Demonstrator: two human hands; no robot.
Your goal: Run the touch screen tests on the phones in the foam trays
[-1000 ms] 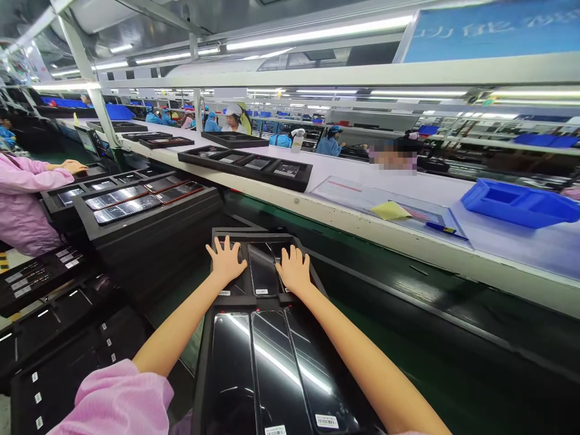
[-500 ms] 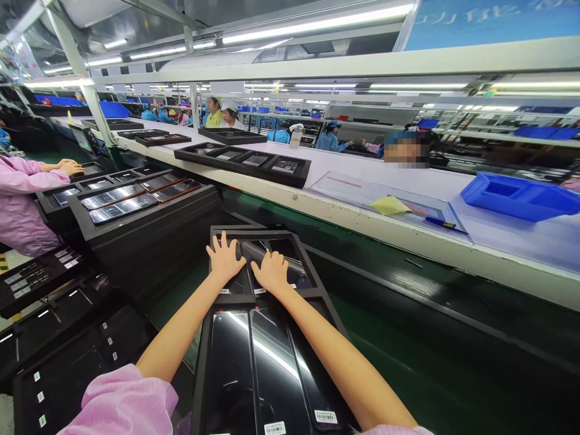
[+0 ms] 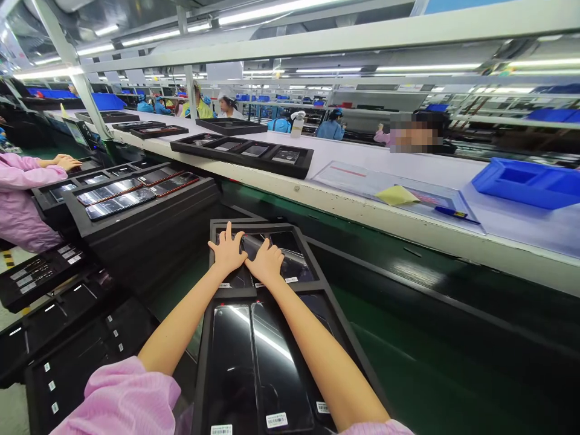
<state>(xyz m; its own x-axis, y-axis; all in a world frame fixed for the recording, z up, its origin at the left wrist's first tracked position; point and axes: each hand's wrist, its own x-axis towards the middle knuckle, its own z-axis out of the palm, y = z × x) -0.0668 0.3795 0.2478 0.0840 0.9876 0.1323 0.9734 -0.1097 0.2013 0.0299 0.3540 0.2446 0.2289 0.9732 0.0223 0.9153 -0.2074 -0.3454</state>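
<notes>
In front of me lies a black foam tray with dark glossy phone-sized panels in its compartments. My left hand rests over the far compartment with its fingers spread, against or just above the panels. Beside it is my right hand, fingers apart and thumb toward the left thumb; the two thumbs nearly meet. A greyish, film-like panel shows between the hands, partly covered by them. In the near compartment, a long dark panel with a white barcode label lies beside others. My right forearm hides part of this row.
A stack of black trays with phones stands at the left, near a co-worker's pink sleeve. More trays lie lower left. The white bench carries a black tray, a blue bin and a yellow paper.
My right hand has shifted slightly left, closer to my left hand. My left hand stays spread over the far compartment. The camera view has tilted a little.
</notes>
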